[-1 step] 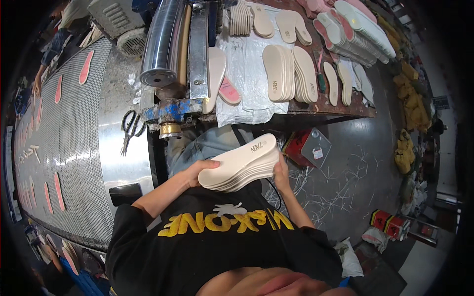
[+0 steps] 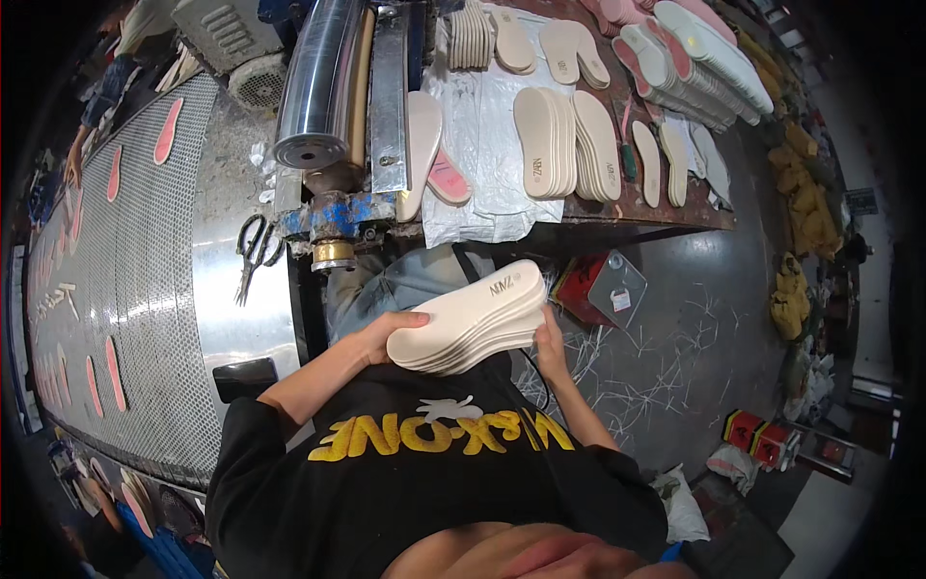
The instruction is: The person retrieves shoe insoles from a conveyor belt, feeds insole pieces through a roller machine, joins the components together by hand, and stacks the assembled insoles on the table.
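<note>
Above my lap, a stack of cream insoles (image 2: pixel 468 318) is held between both hands, tilted with its printed heel end toward the upper right. My left hand (image 2: pixel 384 338) grips the near left end, thumb on the top insole and fingers underneath. At the other end, my right hand (image 2: pixel 550 344) closes on the stack's side edge; part of its fingers is hidden behind the insoles. The layers are slightly fanned at that end. On the bench ahead, more stacked cream insoles (image 2: pixel 547 145) lie on a white plastic sheet (image 2: pixel 468 224).
A roller machine (image 2: pixel 313 106) stands ahead left. Black-handled scissors (image 2: pixel 253 256) and a dark phone-like slab (image 2: pixel 245 380) rest on the metal edge beside a mesh conveyor (image 2: pixel 154 289) carrying pink insoles. A red tin (image 2: pixel 610 289) sits on the floor, right, near scattered white scraps. Other people work far left.
The upper insoles at the right end of the held stack have shifted slightly left, and the layers there are spread a little more. Both hands stay almost in place.
</note>
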Motion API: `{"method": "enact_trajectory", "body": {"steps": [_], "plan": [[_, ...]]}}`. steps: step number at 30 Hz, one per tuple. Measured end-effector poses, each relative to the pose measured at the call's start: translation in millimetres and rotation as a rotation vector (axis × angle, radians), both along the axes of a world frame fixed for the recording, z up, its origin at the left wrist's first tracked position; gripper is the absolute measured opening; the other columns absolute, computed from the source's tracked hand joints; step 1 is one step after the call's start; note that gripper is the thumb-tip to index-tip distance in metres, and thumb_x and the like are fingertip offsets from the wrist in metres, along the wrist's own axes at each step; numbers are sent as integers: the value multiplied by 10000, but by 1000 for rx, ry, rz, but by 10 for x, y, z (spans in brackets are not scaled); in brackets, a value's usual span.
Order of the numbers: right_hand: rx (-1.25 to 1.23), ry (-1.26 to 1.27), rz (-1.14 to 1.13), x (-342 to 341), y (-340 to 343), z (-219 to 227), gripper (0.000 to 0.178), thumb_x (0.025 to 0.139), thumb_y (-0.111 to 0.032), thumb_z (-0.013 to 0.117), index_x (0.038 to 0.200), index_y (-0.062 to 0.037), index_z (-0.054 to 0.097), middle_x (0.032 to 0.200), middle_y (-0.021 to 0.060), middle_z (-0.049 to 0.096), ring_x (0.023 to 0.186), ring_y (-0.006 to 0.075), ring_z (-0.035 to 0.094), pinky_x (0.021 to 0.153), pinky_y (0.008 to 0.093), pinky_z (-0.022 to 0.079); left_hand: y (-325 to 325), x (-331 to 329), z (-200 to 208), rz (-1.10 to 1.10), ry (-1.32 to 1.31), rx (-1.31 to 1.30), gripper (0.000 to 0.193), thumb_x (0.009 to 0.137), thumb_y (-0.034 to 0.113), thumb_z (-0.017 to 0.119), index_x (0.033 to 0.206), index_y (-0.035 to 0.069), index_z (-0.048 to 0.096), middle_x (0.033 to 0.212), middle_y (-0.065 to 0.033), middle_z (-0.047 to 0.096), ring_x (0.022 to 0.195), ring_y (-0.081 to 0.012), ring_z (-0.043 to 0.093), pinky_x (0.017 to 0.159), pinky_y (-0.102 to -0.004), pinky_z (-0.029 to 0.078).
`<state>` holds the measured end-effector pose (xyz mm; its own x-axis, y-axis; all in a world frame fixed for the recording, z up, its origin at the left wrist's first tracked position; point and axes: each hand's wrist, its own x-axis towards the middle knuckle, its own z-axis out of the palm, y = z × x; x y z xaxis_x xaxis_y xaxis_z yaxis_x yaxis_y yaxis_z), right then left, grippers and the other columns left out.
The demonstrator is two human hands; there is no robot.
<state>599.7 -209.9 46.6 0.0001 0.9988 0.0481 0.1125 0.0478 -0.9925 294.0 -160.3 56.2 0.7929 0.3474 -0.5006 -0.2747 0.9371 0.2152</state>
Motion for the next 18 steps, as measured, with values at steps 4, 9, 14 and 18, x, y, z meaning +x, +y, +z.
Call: {"method": "enact_trajectory", "body": {"steps": [4,9,14,18], "plan": [[-394,127,82,736,63,-84,723,948,-592,374,1367,-5,425,1194,111,584,1100,200,551,937,371,445,241,-14,200,-79,78,166,701,832,316,664,1375,-35,392,1326,-169,513,1189,-272,534,1032,-367,396],[-578,342,652,584,824,995,606,960,-418,480,1386,5,404,1301,126,535,1173,198,518,1000,335,408,527,385,631,-556,133,889,684,864,397,633,1344,-46,432,1284,-164,525,1189,-224,486,1004,-317,359],[-633,-171,1096,74,816,1165,690,861,-274,674,1399,22,359,1292,125,512,1203,180,463,1014,303,367,619,427,622,-564,158,945,687,899,476,575,1335,-40,450,1283,-161,520,1147,-232,517,978,-331,395],[-431,-104,816,300,1153,1176,628,863,-261,671,1360,14,405,1234,115,538,1143,161,501,978,309,404,458,-93,426,-56,329,571,657,932,508,506,1332,-12,453,1232,-139,543,1046,-200,571,892,-348,479]]}}
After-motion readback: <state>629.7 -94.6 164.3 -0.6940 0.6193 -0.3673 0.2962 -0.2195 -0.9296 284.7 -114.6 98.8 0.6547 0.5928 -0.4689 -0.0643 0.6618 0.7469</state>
